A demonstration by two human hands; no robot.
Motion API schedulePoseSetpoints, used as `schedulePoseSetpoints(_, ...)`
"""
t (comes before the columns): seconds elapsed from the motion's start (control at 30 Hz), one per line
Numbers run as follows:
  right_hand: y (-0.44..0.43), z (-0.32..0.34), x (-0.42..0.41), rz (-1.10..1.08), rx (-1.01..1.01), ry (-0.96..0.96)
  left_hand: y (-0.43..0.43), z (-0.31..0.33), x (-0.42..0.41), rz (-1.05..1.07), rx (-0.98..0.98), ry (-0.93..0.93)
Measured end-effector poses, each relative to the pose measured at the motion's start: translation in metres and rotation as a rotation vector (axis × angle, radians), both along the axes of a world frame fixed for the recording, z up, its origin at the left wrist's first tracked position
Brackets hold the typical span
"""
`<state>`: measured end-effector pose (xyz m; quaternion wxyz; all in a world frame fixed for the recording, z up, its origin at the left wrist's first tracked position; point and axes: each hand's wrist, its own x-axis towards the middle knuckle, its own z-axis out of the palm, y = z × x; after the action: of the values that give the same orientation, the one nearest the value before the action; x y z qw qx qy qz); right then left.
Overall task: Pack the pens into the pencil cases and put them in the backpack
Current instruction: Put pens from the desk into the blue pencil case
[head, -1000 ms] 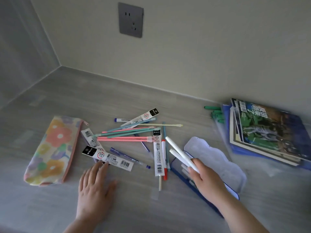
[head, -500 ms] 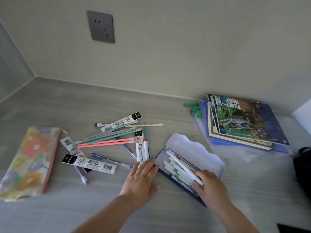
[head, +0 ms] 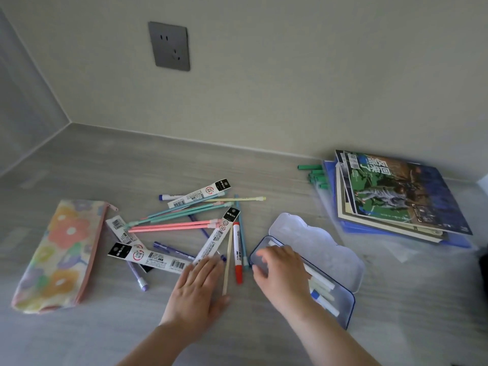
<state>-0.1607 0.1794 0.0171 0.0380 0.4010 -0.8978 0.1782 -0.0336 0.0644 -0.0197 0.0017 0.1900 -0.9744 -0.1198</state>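
Note:
A heap of loose pens (head: 174,226) and packaged refills (head: 148,258) lies mid-desk. A red-capped marker (head: 238,256) lies at the heap's right edge. A blue hard pencil case (head: 343,310) lies open at right, its pale lid (head: 317,241) folded back, several white pens (head: 320,281) inside. My right hand (head: 282,276) rests over the case's left end, fingers spread, gripping nothing I can see. My left hand (head: 200,289) lies flat on the desk, fingertips on a refill pack. A floral fabric pencil case (head: 56,256) lies zipped at far left.
A stack of magazines (head: 396,196) on a blue folder sits at back right, green pens (head: 315,174) poking out beside it. A dark object (head: 483,265) shows at the right edge. A wall socket (head: 169,46) is above. Walls close the back and left.
My right hand set the white pens down in the blue case and slid to its left end. My left hand moved right from the refill packs toward the red marker.

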Motion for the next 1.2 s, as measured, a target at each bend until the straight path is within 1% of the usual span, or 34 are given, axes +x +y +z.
schedulePoseSetpoints(0.1,-0.023,-0.006,0.010,0.054,0.094,-0.130,-0.008,0.000,0.011,0.054,0.042,0.036)
schedulePoseSetpoints(0.17,-0.034,-0.012,0.013,0.010,0.221,-0.093,-0.013,-0.002,0.017,0.086,0.086,0.062)
schedulePoseSetpoints(0.27,-0.044,-0.008,0.018,-0.057,0.274,0.008,-0.015,-0.007,0.022,0.145,0.090,0.155)
schedulePoseSetpoints(0.37,-0.050,-0.019,0.017,-0.074,0.317,-0.052,-0.015,-0.012,0.022,0.157,0.079,0.174)
schedulePoseSetpoints(0.43,-0.054,-0.027,0.011,-0.097,0.357,-0.054,-0.015,-0.013,0.022,0.156,0.082,0.175)
schedulePoseSetpoints(0.5,-0.058,-0.028,0.007,-0.101,0.426,-0.028,-0.016,-0.011,0.022,0.154,0.085,0.149)
schedulePoseSetpoints(0.57,-0.064,-0.024,0.006,-0.098,0.465,-0.054,-0.016,-0.010,0.022,0.154,0.079,0.107)
schedulePoseSetpoints(0.6,-0.065,-0.021,0.005,-0.121,0.471,-0.071,-0.016,-0.010,0.022,0.156,0.076,0.100)
schedulePoseSetpoints(0.77,-0.050,-0.014,0.000,-0.204,0.374,-0.139,-0.017,-0.009,0.023,0.158,0.083,0.127)
schedulePoseSetpoints(0.9,-0.004,-0.003,-0.002,-0.168,0.313,-0.091,-0.017,-0.010,0.025,0.149,0.080,0.157)
schedulePoseSetpoints(0.97,0.023,0.001,-0.008,-0.205,0.323,-0.068,-0.017,-0.011,0.025,0.144,0.068,0.155)
schedulePoseSetpoints(1.07,0.061,0.001,-0.017,-0.294,0.357,-0.099,-0.015,-0.011,0.024,0.137,0.052,0.130)
schedulePoseSetpoints(1.2,0.084,-0.001,-0.016,-0.366,0.349,-0.075,-0.014,-0.010,0.023,0.141,0.047,0.112)
